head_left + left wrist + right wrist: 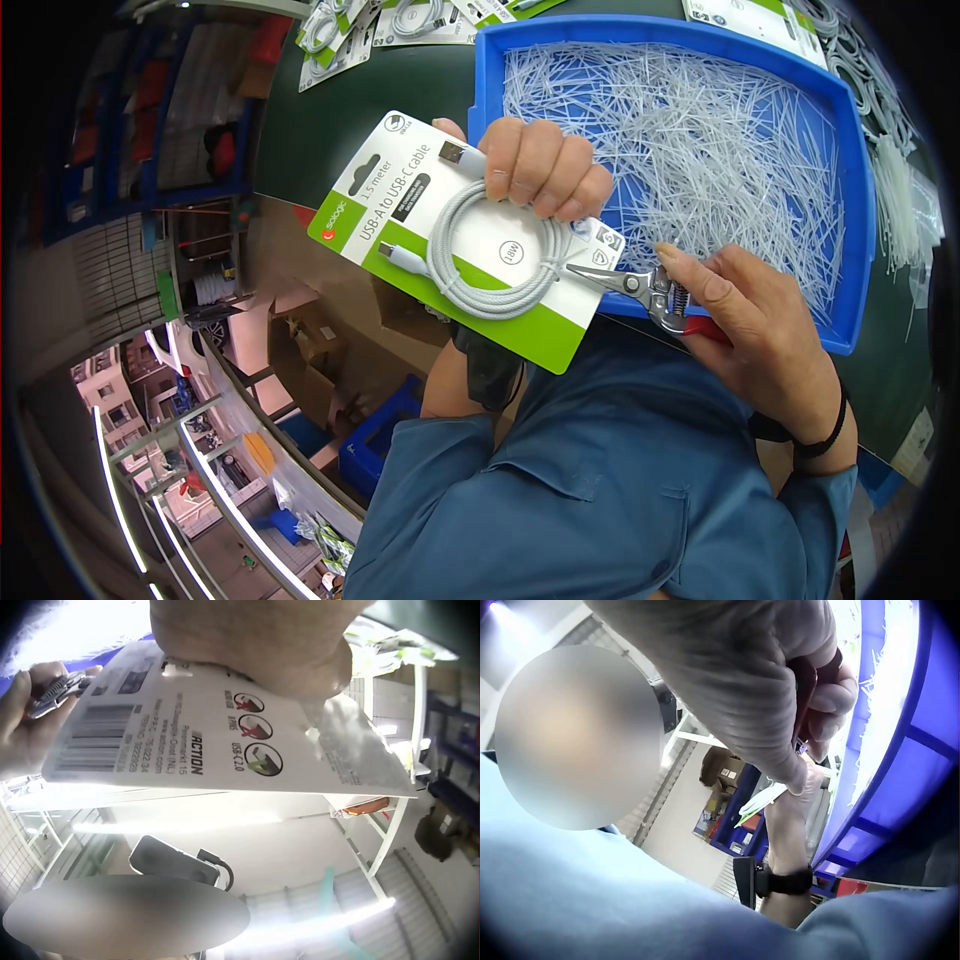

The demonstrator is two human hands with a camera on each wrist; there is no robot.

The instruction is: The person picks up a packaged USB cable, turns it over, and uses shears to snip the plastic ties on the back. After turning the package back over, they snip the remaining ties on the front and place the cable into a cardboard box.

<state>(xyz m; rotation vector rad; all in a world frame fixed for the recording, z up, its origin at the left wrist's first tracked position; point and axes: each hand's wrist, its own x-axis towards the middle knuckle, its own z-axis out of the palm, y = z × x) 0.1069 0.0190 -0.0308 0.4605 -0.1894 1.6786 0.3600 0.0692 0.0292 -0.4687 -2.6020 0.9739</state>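
Note:
The left hand [542, 170] grips the top edge of a white and green card [375, 225], its fingers curled over the front. On the card a grey coiled cable [480, 305] is held by thin clear ties, its two plugs lying at the left. The right hand [755, 310] holds red-handled snips [650, 290], whose pointed tips touch the card beside the tie at the coil's right side. In the left wrist view the printed back of the card [214, 739] shows. The right wrist view has the right hand [742, 682] curled round the red handles [804, 697].
Behind the hands, a blue tray [865, 200] holds a heap of clear plastic strips [690, 140]. More carded cables [425, 22] lie on the green table [400, 85] at the back left. Loose grey cables [850, 60] and a bundle of white ties [895, 190] lie right of the tray.

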